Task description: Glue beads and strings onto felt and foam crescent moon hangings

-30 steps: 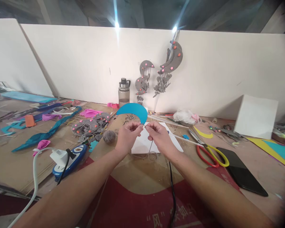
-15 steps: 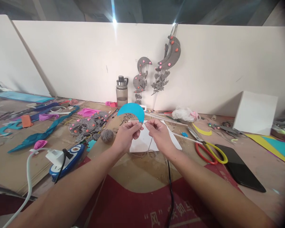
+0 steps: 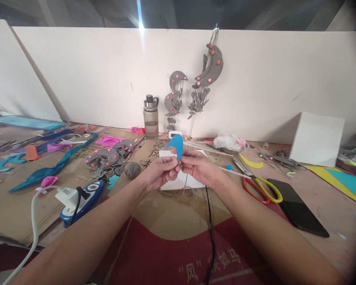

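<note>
Left hand, fingers closed, pinching the blue crescent by its lower tip above the white board; right hand bent beside it, hold unclear. Apparent step: working yarn at the tip; next calls for a steady pinch.

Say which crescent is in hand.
The blue crescent, pinched at its lower tip by the left hand, the right hand alongside. The yellow crescent lies by the scissors; the hanging grey crescents carry pink and orange dots.
</note>
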Motion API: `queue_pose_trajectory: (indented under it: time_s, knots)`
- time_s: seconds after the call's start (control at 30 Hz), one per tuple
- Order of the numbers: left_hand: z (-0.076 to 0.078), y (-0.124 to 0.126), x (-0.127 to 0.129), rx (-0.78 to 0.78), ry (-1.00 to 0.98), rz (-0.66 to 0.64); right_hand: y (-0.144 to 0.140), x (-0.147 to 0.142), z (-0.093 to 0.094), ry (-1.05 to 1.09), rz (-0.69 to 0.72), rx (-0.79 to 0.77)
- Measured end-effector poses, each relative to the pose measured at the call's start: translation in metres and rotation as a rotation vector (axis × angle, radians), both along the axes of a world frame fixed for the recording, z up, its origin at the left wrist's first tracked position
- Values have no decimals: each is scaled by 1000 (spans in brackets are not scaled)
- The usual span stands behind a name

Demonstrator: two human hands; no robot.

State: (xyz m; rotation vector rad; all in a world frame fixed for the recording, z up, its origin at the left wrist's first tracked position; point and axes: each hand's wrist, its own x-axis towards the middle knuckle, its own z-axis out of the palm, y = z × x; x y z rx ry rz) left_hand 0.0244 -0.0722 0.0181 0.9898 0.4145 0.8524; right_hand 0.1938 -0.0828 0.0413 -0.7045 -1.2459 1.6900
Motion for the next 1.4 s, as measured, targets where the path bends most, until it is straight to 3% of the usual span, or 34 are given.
queue_pose_trajectory:
  time_s: [0.1,0.27,0.53,0.8,1.07,1.17,1.3,1.4]
  knots:
    - [-1,0,1,-4,1,3,-1,0,1,9,-20,15]
    - [-3,0,7,124,26,191,-1,-2,2,-11,-186,43]
    - [-6,-4,10,366,265,392,-1,-8,-3,-105,-293,120]
    - [-5,-4,10,286,172,485,1,-13,-13,-234,-440,206]
    - [-12,-1,14,172,57,482,-1,-18,-21,-322,-440,244]
    - [-12,1,12,136,30,514,-6,-20,-20,-481,-446,315]
    - [-11,7,6,87,0,590,-12,-14,-10,-865,-427,582]
    - [-9,12,2,48,-15,666,-11,5,2,-1131,-521,694]
